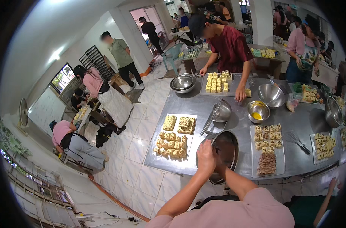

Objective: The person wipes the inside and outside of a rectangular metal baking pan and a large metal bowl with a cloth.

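Observation:
My left hand (206, 157) and my right hand (217, 160) are together above a large steel bowl (236, 148). The left one covers much of the right, and whether anything is between them is hidden. Dark brown shows inside the bowl; whether that is its contents or a reflection is unclear. To the left lies a white tray (190, 151) with golden-brown pastry blocks (170, 144), some stacked. Right of the bowl, another tray (265, 177) carries pale yellow pieces (268, 136) and a brown ridged block (266, 164).
Beyond my hands, a smaller steel bowl (222, 111) sits by metal utensils (208, 121). A bowl with yellow liquid (257, 116) and a whisk (301, 145) are to the right. Across the steel table (167, 128), a person in dark red (231, 47) handles yellow pieces on a tray (232, 91).

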`<state>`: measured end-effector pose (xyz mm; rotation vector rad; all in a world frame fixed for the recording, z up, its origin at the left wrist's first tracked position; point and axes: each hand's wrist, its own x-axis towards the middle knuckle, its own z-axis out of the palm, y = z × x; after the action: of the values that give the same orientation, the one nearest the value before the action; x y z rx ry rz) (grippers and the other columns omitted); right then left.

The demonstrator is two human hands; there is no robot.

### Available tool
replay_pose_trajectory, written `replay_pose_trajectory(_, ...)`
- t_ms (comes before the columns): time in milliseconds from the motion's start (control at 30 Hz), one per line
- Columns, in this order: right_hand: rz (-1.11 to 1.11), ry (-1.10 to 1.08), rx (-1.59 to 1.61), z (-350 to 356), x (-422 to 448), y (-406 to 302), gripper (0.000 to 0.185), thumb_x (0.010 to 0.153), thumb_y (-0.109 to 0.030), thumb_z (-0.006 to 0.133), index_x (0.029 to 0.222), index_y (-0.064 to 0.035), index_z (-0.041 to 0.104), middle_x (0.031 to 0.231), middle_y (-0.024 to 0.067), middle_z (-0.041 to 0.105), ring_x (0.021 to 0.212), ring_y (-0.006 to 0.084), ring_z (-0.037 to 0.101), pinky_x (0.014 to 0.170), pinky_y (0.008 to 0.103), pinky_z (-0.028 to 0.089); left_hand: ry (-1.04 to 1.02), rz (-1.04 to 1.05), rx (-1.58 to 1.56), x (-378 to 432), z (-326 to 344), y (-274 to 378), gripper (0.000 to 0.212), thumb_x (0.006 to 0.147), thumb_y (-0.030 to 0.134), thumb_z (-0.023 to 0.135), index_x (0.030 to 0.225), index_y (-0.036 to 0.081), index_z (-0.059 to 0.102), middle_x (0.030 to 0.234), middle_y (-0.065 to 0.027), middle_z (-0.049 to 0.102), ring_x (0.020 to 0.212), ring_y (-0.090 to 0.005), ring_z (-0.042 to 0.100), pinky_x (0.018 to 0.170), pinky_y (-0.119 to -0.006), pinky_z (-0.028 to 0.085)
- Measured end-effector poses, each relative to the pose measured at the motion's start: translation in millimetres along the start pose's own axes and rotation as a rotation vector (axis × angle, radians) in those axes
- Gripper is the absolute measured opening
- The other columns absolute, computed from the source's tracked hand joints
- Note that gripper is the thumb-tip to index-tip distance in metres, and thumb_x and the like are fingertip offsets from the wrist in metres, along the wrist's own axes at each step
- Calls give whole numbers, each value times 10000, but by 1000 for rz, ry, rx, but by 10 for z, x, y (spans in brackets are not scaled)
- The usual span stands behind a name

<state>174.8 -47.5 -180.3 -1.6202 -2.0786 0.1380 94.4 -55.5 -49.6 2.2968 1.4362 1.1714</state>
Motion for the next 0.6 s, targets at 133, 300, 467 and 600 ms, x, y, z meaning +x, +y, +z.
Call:
replay_pose_trajectory(133,19,-174,21,73,-284,-32,721,881,-430,539,1459,-58,322,1485,267,301,1390,491,220,1000,726,252,37,3,12,-73,-98,-132,516,713,-116,481,1228,-111,471,1172,-308,558,1086,-477,523,961,-490,420)
replay_pose_trajectory(300,-33,-259,530,412,-503,-10,686,906,-398,525,1437,-11,328,1482,250,327,1400,395,264,1105,558,241,-2,12,-4,-62,-85,-3,544,712,-129,479,1254,-98,453,1217,-296,539,1160,-457,492,1003,-482,391)
replay_pose_trajectory(467,597,-515,1554,-388,-377,-655,469,984,-188,445,1374,59,363,1450,194,400,1346,252,367,1079,368,311,-5,3,-39,-53,-92,-208,530,722,-115,497,1250,-81,471,1216,-279,550,1157,-449,497,1000,-478,393)
replay_pose_trajectory(600,83,-433,387,1,-758,-78,347,905,-162,513,1167,61,552,1205,249,573,1147,358,534,921,409,428,-126,-70,-114,106,12,-149,543,760,-74,492,1300,-35,458,1294,-239,526,1195,-489,471,987,-570,378)
